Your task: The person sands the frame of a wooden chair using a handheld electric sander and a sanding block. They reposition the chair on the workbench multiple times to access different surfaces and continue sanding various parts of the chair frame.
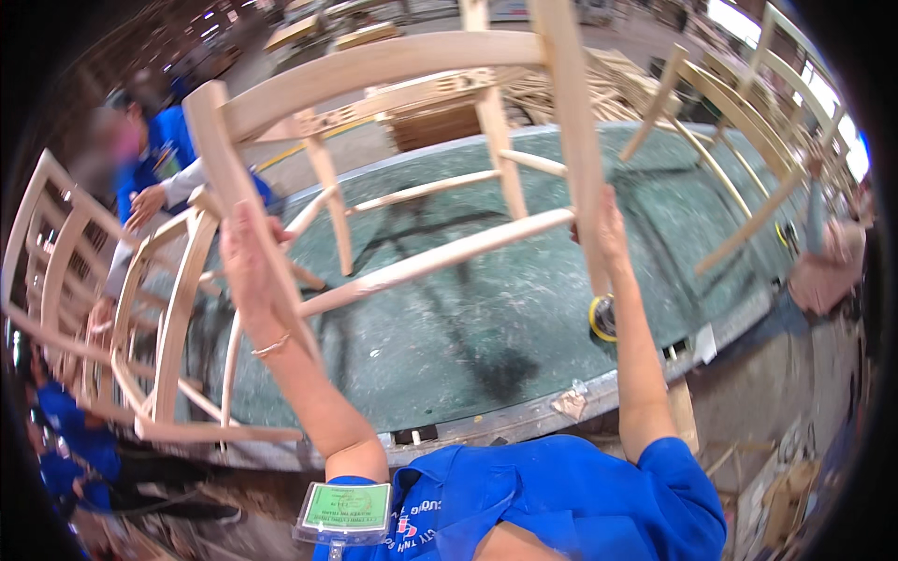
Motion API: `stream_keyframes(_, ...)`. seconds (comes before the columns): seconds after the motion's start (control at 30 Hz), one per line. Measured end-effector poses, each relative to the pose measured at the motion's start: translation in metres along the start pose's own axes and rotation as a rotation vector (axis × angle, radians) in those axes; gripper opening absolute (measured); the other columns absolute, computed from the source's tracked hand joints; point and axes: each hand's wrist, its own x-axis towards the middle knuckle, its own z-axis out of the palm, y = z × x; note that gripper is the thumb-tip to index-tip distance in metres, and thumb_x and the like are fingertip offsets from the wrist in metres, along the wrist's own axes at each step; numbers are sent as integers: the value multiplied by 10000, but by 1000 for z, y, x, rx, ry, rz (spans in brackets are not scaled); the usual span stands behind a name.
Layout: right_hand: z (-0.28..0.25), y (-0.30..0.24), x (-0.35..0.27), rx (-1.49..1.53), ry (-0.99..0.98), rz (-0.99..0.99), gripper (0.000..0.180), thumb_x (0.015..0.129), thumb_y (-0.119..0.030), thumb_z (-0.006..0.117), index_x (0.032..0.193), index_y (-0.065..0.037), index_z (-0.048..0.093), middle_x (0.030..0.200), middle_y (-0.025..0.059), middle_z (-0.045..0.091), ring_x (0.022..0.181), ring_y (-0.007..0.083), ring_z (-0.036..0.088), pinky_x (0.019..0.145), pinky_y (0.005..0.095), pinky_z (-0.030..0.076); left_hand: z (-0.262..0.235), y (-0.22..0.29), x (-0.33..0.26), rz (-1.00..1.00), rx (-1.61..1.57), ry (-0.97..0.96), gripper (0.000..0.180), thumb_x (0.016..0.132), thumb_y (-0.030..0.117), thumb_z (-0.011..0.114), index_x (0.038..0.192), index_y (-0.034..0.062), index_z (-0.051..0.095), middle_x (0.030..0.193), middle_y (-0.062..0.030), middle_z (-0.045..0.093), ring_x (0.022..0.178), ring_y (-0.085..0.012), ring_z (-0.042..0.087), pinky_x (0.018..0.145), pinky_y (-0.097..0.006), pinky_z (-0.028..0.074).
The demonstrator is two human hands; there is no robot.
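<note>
A bare wooden chair frame stands upright on the dark green tabletop in front of me. My left hand is wrapped round its left leg, with the fingers partly behind the wood. On the other side my right hand grips the right leg, and most of its fingers are hidden by that leg. Between the two legs runs a round stretcher, below a curved rail. A black and yellow round object lies just beside the foot of the right leg.
Another chair frame stands close on my left, near a co-worker in blue. More chair frames are at the far right, by another person. Stacked wood pieces lie beyond the table. The table's metal edge is before me.
</note>
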Motion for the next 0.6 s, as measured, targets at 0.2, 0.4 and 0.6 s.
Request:
stream_keyframes(0.2, 9, -29, 17, 4, 11, -99, 804, 903, -699, 269, 1271, -16, 482, 704, 73, 588, 547, 156, 593, 476, 285, 508, 4, -15, 18, 35, 120, -96, 519, 1014, 449, 318, 1135, 17, 579, 1002, -85, 632, 901, -119, 538, 811, -280, 432)
stream_keyframes(0.4, 9, -31, 25, 26, 0, -66, 840, 890, -721, 248, 1330, -34, 445, 768, 75, 598, 581, 152, 603, 473, 282, 508, -14, -25, 18, -103, -231, -217, 461, 1015, 349, 359, 1304, 9, 478, 1239, -136, 566, 1077, -157, 523, 940, -308, 418)
stream_keyframes(0.6, 13, -28, 23, 76, 5, -50, 785, 905, -698, 257, 1316, -59, 456, 785, 72, 600, 579, 152, 598, 469, 288, 507, -25, -33, 4, -35, -340, -271, 486, 996, 320, 398, 1396, 45, 364, 1329, -179, 486, 1235, -228, 471, 1022, -412, 412)
